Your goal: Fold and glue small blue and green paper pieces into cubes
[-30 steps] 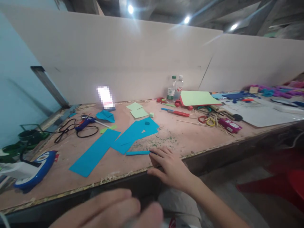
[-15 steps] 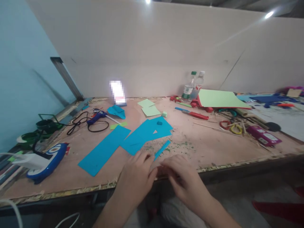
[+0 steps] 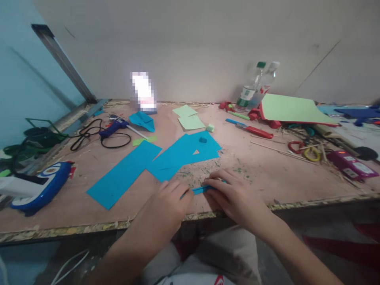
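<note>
A narrow blue paper strip (image 3: 199, 190) lies between my hands near the table's front edge, with a lengthwise line along it. My left hand (image 3: 173, 200) pinches its left end between thumb and fingers. At the other end, my right hand (image 3: 230, 192) is closed over the strip, hiding part of it. Just beyond my hands are wide blue paper pieces (image 3: 172, 158), one with a small triangular hole. On top of them sits a small blue folded piece (image 3: 203, 139). A long blue paper rectangle (image 3: 124, 174) lies to the left.
A glue gun (image 3: 114, 127) with a black cord lies back left, near a blue-and-white power strip (image 3: 44, 190). Pale green paper squares (image 3: 191, 121) and a lit phone (image 3: 144, 93) are at the back. Right are a red-handled cutter (image 3: 258, 132), bottles (image 3: 246, 97), scissors (image 3: 310, 153) and thin sticks.
The blue strip, earlier lying slanted beyond my fingers, is now crosswise between both hands. My hands have moved slightly apart and onto it. The view has tilted downward.
</note>
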The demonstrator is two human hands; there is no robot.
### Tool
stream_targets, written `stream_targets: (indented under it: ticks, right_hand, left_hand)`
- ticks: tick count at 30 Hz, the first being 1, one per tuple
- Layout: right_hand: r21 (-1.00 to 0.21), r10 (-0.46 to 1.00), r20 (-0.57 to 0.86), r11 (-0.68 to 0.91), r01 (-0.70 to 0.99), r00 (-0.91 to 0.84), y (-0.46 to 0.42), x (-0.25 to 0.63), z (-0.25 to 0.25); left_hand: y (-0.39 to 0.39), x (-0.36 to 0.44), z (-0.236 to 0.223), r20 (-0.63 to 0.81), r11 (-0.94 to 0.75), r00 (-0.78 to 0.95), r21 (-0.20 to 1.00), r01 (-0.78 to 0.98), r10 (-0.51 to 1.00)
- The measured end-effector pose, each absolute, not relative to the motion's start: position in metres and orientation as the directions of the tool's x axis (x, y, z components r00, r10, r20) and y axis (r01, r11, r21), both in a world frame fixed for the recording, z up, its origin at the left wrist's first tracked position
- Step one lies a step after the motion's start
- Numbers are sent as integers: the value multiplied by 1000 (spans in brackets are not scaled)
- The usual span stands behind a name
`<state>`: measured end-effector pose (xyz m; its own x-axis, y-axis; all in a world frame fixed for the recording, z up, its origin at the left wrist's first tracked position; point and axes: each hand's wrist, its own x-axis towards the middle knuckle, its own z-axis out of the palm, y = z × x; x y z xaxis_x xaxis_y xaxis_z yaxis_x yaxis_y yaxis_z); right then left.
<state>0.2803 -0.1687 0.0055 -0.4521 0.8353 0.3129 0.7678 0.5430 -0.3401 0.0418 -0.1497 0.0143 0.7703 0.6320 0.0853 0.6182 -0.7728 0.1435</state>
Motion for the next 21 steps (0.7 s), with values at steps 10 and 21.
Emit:
stream_targets:
  ticks: [10,21]
  right_hand:
    - [-294,804,271,592,750,-529,-164,280,9]
    - [-385,856,207,516,765,-473,-166,272,11]
  left_hand:
    - [-139,42,8,173,-824,807,63,563,564]
    - [-142,44,-2,157,-616,621,443,651,768]
